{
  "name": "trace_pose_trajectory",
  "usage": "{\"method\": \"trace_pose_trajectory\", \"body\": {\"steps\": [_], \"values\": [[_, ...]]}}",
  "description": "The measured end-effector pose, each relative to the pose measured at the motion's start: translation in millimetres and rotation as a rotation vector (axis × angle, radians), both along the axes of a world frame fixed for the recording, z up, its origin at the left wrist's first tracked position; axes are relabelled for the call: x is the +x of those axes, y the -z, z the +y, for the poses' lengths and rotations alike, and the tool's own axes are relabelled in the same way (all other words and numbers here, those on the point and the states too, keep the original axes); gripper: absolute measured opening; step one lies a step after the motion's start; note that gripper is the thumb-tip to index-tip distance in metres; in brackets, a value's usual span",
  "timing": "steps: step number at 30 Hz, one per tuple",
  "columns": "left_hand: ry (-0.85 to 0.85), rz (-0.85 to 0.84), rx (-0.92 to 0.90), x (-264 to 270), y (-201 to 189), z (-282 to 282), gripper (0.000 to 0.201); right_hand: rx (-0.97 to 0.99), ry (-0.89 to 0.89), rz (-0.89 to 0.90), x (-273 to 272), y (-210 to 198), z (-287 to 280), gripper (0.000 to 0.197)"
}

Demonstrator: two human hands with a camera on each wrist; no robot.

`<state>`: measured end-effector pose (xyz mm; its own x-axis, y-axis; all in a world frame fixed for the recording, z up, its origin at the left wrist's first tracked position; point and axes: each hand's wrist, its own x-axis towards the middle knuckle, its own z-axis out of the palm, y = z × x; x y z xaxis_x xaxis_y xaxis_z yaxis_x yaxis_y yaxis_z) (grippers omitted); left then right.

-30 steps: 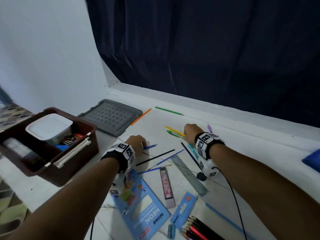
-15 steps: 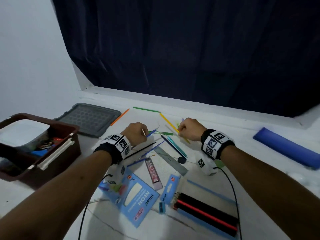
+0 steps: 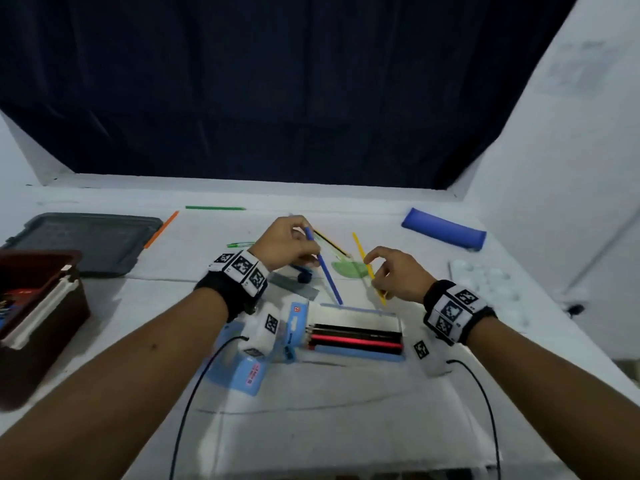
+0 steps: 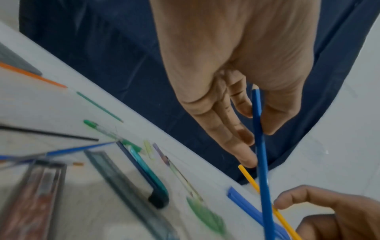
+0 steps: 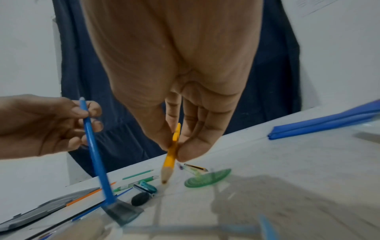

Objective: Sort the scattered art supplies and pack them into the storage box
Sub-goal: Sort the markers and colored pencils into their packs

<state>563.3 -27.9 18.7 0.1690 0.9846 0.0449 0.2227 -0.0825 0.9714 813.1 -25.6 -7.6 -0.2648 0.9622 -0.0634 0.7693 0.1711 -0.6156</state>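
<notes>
So right now each hand has one pencil pinched up off the table. The left hand [image 3: 284, 245] grips a blue pencil [image 3: 323, 268] near its top end between thumb and fingertips, and the right hand [image 3: 398, 275] pinches a yellow pencil [image 5: 171, 155] mid-shaft, tip pointing down.

Taking the open pencil case [image 3: 356, 336] as the landmark: both pencils hang just beyond it, the blue tip almost at its far edge. The storage box [image 3: 38, 317] sits well off to its left, lid [image 3: 86, 242] beyond that.

Biggest risk I see: that blue grip is so high the pencil could swing or slip. The two shafts are also close enough to knock together, or clip the green plastic piece [image 3: 348, 268] beyond the case.
</notes>
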Motion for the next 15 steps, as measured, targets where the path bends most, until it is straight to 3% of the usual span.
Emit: {"method": "trace_pose_trajectory", "body": {"steps": [5,10,15], "values": [[0.143,0.042,-0.046,25.5,32.9,-15.8,0.031,-0.020,0.094,0.014,27.5,21.6,-36.3,0.018],[0.098,0.055,-0.082,35.3,51.4,-17.5,0.025,-0.041,0.205,0.070,42.1,41.2,-53.6,0.018],[0.138,0.457,-0.003,42.7,67.8,-13.7,0.010,-0.075,0.262,0.114,49.3,56.3,-63.2,0.013]]}}
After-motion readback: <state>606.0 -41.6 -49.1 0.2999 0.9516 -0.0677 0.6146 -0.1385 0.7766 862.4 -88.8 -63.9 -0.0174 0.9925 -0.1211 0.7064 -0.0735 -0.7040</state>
